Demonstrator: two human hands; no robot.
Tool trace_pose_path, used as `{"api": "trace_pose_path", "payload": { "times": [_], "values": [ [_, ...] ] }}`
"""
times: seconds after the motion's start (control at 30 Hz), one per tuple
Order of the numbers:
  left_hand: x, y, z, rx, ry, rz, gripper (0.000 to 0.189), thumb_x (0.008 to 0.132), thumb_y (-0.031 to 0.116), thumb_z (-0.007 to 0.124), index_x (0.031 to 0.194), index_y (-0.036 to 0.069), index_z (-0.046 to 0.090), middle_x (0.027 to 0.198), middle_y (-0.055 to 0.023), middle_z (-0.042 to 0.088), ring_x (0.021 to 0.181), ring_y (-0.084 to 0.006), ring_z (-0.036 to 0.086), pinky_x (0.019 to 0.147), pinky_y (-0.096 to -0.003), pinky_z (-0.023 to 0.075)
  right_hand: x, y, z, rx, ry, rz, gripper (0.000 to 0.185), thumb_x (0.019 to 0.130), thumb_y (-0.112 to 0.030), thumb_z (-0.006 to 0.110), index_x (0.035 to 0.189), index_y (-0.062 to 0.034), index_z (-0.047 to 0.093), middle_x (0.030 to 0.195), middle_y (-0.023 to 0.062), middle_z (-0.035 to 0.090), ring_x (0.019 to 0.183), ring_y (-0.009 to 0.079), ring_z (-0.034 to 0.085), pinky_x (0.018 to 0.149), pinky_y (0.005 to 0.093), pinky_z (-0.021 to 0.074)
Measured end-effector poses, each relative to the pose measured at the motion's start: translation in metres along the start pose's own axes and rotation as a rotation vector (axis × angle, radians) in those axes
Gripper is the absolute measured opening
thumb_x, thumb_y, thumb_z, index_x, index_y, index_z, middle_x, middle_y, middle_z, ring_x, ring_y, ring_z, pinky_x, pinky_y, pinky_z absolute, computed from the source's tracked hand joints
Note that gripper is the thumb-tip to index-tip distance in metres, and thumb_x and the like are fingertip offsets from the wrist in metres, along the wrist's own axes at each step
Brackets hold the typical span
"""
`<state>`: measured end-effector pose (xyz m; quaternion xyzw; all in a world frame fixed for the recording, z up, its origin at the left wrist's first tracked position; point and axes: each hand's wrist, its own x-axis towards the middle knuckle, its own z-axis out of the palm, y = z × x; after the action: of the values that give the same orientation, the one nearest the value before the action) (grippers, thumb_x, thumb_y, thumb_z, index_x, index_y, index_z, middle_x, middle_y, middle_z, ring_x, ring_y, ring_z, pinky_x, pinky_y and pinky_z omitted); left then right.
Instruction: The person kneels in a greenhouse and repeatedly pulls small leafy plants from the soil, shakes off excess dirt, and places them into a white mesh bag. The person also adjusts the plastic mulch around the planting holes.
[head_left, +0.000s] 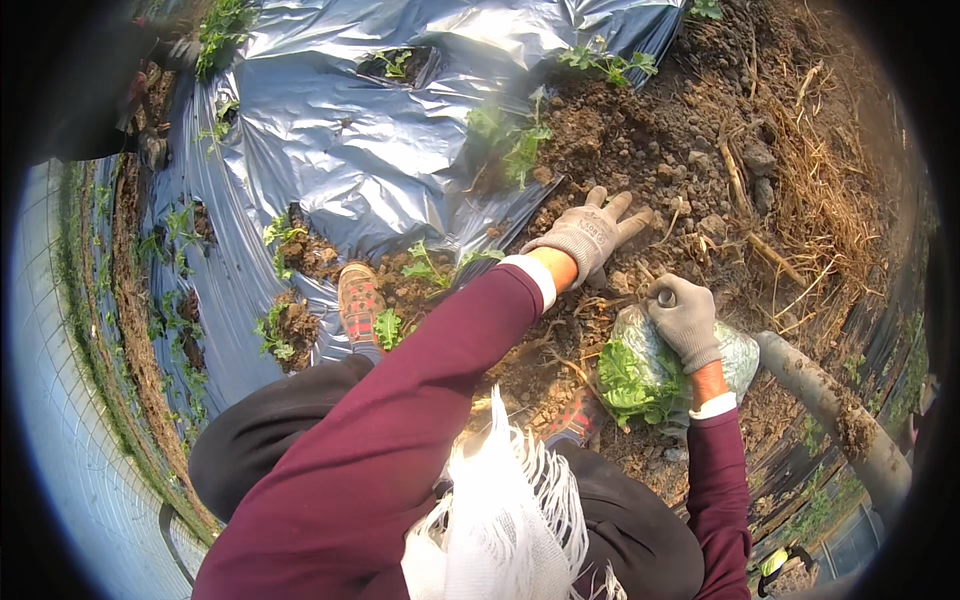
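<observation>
My left hand (589, 234), in a knitted work glove, rests palm down with its fingers spread on the loose brown soil (630, 142). It holds nothing that I can see. Lower right, my right hand (684, 315), gloved too, has its fingers curled at the top of a clear plastic bag (739, 352), seemingly pinching it. Leafy green seedlings (636, 382) spill from the bag's lower left side. To the upper left of my left hand, leafy plants (525, 150) grow beside the silvery plastic mulch film (330, 142).
A soil-caked grey pipe (840, 405) runs to the lower right from the bag. Dry straw (817, 180) and thick stalks lie at right. My shoe (360, 300) stands by planted holes in the film. Another person's dark-clad part (82, 90) shows at upper left.
</observation>
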<state>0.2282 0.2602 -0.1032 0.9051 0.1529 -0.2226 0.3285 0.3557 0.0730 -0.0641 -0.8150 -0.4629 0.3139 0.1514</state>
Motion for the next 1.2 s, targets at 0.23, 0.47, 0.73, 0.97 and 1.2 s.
{"api": "trace_pose_path", "payload": {
  "times": [0.23, 0.47, 0.73, 0.97, 1.2],
  "values": [
    [-0.011, -0.01, 0.028, -0.306, 0.162, 0.003, 0.062, 0.072, 0.005, 0.081, 0.131, 0.019, 0.07, 0.151, -0.0083, 0.051, 0.136, -0.036, 0.048, 0.116, -0.0417, 0.0462, -0.038, -0.022, -0.006, 0.204, 0.109, -0.084, 0.012, 0.076, -0.001, 0.073, 0.088, -0.0047, 0.073, 0.071, 0.0075, 0.068, 0.061, 0.0166, 0.063, 0.061, 0.0292, 0.0494],
    [-0.112, -0.049, 0.037, -1.987, 0.552, 0.132, 0.042, 0.083, -0.008, 0.076, 0.122, 0.004, 0.067, 0.138, -0.0055, 0.058, 0.108, -0.0182, 0.067, 0.085, -0.0336, 0.061, -0.06, -0.041, -0.013, 0.477, -0.041, 0.141, 0.012, 0.083, -0.001, 0.072, 0.094, 0.0006, 0.075, 0.081, 0.0028, 0.072, 0.072, 0.0065, 0.062, 0.068, 0.0236, 0.0494],
    [-0.096, -0.181, -0.082, -1.501, 1.036, -0.308, 0.046, 0.086, 0.011, 0.084, 0.128, 0.004, 0.064, 0.107, -0.0103, 0.071, 0.082, -0.0183, 0.07, 0.072, -0.0339, 0.0615, -0.043, -0.046, 0.009, 0.555, -0.057, 0.081, 0.01, 0.087, -0.002, 0.072, 0.095, 0.0029, 0.075, 0.087, 0.0021, 0.073, 0.078, 0.0068, 0.062, 0.072, 0.0235, 0.0503],
    [-0.06, -0.211, -0.113, -0.775, 0.937, -0.537, 0.058, 0.091, 0.023, 0.079, 0.141, 0.003, 0.059, 0.142, -0.0136, 0.056, 0.125, -0.0254, 0.061, 0.102, -0.0369, 0.0533, -0.048, -0.052, -0.003, 0.478, 0.003, 0.13, 0.015, 0.084, -0.002, 0.073, 0.098, 0.0017, 0.074, 0.086, 0.0044, 0.074, 0.073, 0.007, 0.062, 0.069, 0.0231, 0.0498],
    [-0.091, -0.095, -0.023, -1.081, 1.011, -0.182, 0.039, 0.093, 0.014, 0.073, 0.131, 0.005, 0.068, 0.125, -0.0114, 0.069, 0.113, -0.0222, 0.068, 0.102, -0.0329, 0.0524, -0.038, -0.05, -0.089, 0.011, 0.001, 0.069, 0.033, 0.08, -0.002, 0.072, 0.113, -0.0074, 0.073, 0.093, 0.0133, 0.077, 0.078, 0.0252, 0.075, 0.074, 0.0315, 0.0577]
  ]
}}
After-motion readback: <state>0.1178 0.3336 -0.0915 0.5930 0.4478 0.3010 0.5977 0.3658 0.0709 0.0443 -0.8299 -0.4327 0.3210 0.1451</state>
